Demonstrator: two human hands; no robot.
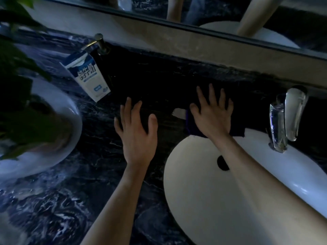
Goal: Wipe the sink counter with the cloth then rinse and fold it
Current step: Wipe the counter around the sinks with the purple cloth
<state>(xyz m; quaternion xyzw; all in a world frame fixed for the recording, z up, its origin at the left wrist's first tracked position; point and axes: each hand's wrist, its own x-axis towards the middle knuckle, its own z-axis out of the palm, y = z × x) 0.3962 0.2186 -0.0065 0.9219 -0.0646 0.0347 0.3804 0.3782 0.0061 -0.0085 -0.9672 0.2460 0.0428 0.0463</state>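
Two hands work a dark marble counter (74,209) in dim light, and most of the risk sits to their left. Farthest left a plant (16,71) leans over a white basin (58,110) (harmless, I judge, unless the wipe runs that far). Next stands a milk carton (87,76), tilted in this wide view, in front of a soap pump (100,43); a leftward sweep could knock it over and, if it is open, spill on the counter. The left hand (137,131) hovers or rests flat near it, fingers spread, holding nothing. A pale patch (179,113) lies between the hands; I cannot tell what it is. The right hand (213,115) presses flat with fingers apart on the cloth (237,132), which lies on the counter at the back rim of the sink (194,200), one edge over that rim. With only a flat palm on it, the cloth could bunch or slide into the bowl. Farthest right, the faucet (286,117) stands close enough for knuckles to strike on a rightward pass.
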